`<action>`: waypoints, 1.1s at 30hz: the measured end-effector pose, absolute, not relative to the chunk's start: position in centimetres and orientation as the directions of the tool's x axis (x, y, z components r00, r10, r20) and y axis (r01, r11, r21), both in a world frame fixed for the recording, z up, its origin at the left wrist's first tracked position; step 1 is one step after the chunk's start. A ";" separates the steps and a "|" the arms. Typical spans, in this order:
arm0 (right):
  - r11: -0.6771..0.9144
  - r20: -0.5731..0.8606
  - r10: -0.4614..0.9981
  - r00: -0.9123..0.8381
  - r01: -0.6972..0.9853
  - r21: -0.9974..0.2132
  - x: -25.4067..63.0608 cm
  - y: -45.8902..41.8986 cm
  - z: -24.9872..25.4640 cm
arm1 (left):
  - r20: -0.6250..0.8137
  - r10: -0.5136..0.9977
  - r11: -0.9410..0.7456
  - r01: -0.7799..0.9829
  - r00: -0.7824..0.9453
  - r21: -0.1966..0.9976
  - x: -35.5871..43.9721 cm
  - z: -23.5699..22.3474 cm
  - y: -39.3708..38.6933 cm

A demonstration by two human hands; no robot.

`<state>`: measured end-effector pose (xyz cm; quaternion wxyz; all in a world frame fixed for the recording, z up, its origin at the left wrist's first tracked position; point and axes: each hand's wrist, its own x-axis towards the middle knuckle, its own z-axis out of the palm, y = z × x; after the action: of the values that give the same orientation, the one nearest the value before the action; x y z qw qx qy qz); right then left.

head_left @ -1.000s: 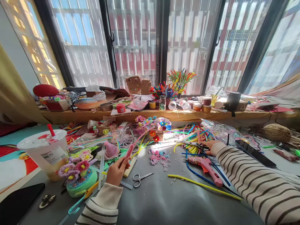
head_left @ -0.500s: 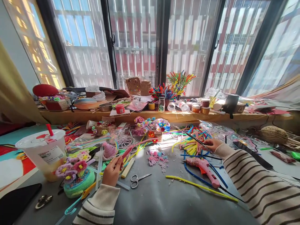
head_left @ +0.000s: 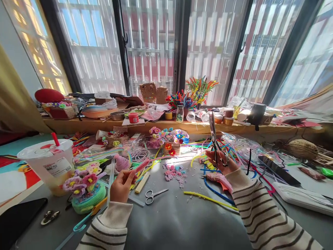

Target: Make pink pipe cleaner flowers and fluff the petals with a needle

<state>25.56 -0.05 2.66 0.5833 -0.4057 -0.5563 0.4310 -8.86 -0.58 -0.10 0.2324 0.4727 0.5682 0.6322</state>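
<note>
My left hand (head_left: pixel 121 186) is closed on pink pipe cleaners (head_left: pixel 142 166), whose ends stretch away to the right. In my right hand (head_left: pixel 227 165) is a pair of scissors (head_left: pixel 212 130), held upright with the blades pointing up and the fingers at the handles. Small pink and blue cut pieces (head_left: pixel 174 174) lie in a pile between my hands. Beneath my right wrist, partly hidden, is a pink glue gun (head_left: pixel 215 178). Small silver scissors (head_left: pixel 156 196) rest on the grey table (head_left: pixel 166 225), right of my left hand. A yellow pipe cleaner (head_left: pixel 203 197) lies near my right sleeve.
On the left stand a lidded drink cup (head_left: pixel 56 170) and a green pot with knitted-looking flowers (head_left: pixel 90 201). A black phone (head_left: pixel 279 170) and a white case (head_left: pixel 304 198) are at the right. Jars and pipe-cleaner bunches crowd the windowsill (head_left: pixel 156 129).
My right hand has moved left, turning the scissors from slanted to upright. Its sleeve now covers part of the glue gun. My left hand stays nearly in place with the pink pipe cleaners.
</note>
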 end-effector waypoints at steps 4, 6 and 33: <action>0.279 0.286 0.958 0.022 -0.303 -0.911 23.2 -0.3 0.9 | 0.391 0.763 -0.241 0.335 -0.515 0.911 -9.2 0.1 -0.7; 0.253 0.275 0.961 -0.005 -0.376 -0.891 22.6 -0.3 -0.1 | 0.367 0.760 -0.230 0.306 -0.537 0.924 -9.3 0.2 -0.7; 0.077 0.163 0.864 -0.476 -0.196 -0.978 16.3 -7.0 0.0 | 0.012 0.935 -0.252 -0.641 -0.354 0.725 -0.6 2.3 2.8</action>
<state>16.28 -6.95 0.01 0.4284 -0.2806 -0.5957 0.6188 -0.63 2.77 2.28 0.5203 0.2288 0.3215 0.7573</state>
